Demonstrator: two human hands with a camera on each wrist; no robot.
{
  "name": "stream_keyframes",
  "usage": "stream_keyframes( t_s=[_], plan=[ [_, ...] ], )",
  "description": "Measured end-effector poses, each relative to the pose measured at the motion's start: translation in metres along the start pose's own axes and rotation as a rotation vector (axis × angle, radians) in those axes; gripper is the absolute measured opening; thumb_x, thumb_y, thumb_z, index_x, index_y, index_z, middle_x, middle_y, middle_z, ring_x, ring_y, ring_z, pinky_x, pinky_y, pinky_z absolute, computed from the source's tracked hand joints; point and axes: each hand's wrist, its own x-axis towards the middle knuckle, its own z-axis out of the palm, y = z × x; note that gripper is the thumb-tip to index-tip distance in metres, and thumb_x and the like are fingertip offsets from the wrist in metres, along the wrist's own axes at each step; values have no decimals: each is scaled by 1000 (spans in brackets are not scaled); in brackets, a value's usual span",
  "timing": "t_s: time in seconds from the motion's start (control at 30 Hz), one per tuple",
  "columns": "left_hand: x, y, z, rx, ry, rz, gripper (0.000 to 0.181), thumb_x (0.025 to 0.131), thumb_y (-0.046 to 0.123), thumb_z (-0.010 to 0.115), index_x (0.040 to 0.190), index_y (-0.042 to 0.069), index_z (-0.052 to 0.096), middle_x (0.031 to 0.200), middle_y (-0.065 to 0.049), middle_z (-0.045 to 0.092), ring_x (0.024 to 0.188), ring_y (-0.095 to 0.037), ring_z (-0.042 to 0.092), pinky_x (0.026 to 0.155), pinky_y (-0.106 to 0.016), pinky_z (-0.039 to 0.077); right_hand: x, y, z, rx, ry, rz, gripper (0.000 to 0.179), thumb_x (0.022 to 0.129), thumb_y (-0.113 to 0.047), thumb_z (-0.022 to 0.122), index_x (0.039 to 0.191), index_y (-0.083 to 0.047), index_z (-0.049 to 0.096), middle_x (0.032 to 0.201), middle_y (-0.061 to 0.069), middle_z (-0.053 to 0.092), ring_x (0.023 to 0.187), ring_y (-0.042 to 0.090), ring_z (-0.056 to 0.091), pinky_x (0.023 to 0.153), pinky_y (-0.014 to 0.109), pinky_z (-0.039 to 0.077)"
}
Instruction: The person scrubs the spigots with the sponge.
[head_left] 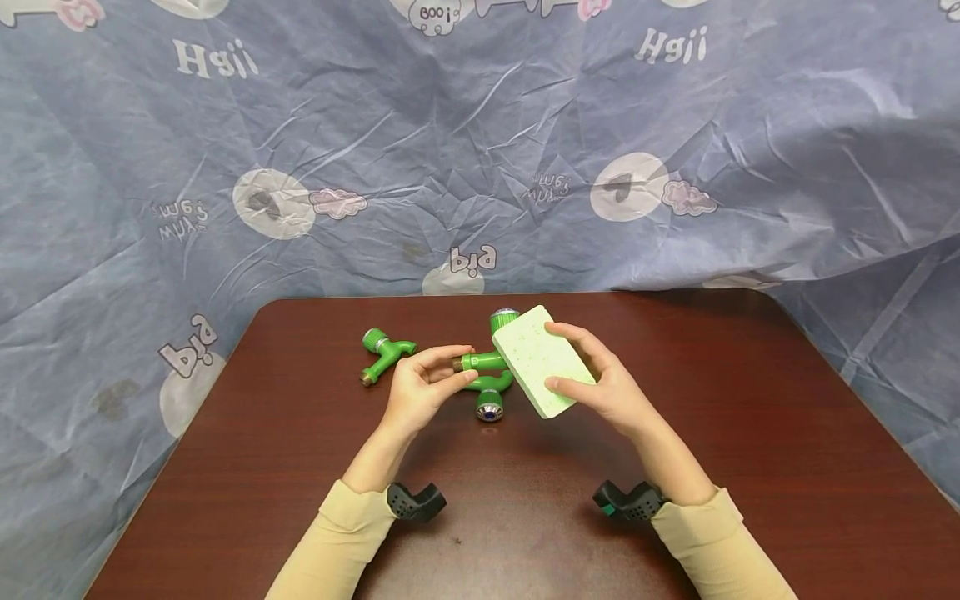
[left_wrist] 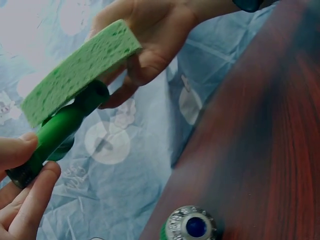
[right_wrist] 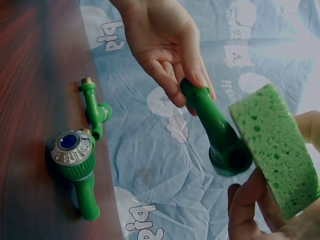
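Note:
My left hand pinches the threaded end of a green tap between thumb and fingers, holding it up above the table. In my right hand is a pale green rectangular sponge, gripped by its edges. The sponge lies along the tap's side in the left wrist view and covers part of it from the head camera. Seen from the right wrist, the open spout of the held tap points toward that camera, right beside the sponge's porous edge.
A second green tap with a silver-and-blue knob lies on the dark wooden table below the held one. Further left lies a third green tap with a brass end. A blue printed cloth hangs behind the table.

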Motion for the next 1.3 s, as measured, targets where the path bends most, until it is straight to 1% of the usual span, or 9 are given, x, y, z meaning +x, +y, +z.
stream_keyframes(
  t_s=[0.2,0.33,0.4,0.57,0.7,0.87,1.1,1.2,1.3],
  plan=[
    [1,-4,1,-59,57,20,32,77,-11,70,108,-14,63,103,-30,63,75,-14,66,62,-18,53,0,-2,10,-85,41,16,67,78,6,71,138,-9,43,119,12,52,92,20,57,71,27,54],
    [1,-4,1,-90,107,50,32,77,-12,69,108,-16,61,105,-32,61,75,-13,66,61,-16,50,-2,-5,15,-26,64,47,68,77,8,71,138,-8,44,123,11,50,94,19,57,71,27,55],
    [2,-4,1,-98,119,58,33,77,-12,69,108,-17,60,106,-33,61,75,-10,66,60,-15,49,-3,-6,19,8,51,54,67,78,8,70,138,-8,43,126,12,48,95,19,57,71,28,55],
    [2,-5,2,-101,120,63,34,77,-11,70,109,-17,60,106,-32,61,76,-13,67,60,-16,49,-4,-5,27,10,11,-4,66,77,9,70,137,-4,43,132,12,37,98,21,55,70,27,56],
    [1,-5,4,-95,112,52,33,77,-12,69,109,-16,61,104,-32,62,74,-12,66,58,-16,49,-4,-2,30,-25,20,-58,66,77,10,71,136,-1,45,132,11,33,99,23,55,72,24,54],
    [0,-7,5,-96,100,52,32,77,-13,69,108,-14,62,101,-34,62,72,-10,66,58,-16,50,-1,1,29,-62,62,-80,66,76,10,71,136,-2,46,134,10,35,100,23,54,74,21,52],
    [7,-31,-3,-128,134,95,34,76,-9,72,109,-11,63,105,-27,64,74,-11,66,58,-16,49,1,0,20,-101,131,-106,61,78,11,69,134,0,48,136,10,39,101,18,55,73,20,52],
    [7,-30,-4,-142,141,106,34,75,-9,72,108,-11,63,104,-26,64,74,-11,67,56,-15,47,0,-3,16,-93,154,-104,58,79,12,68,133,1,50,136,10,41,97,17,55,71,19,52],
    [6,-29,-4,-148,130,105,35,75,-9,72,109,-12,63,103,-24,65,76,-15,67,58,-17,50,0,-5,16,-83,169,-112,56,78,13,67,131,3,51,135,10,42,95,18,55,69,19,52]
  ],
)
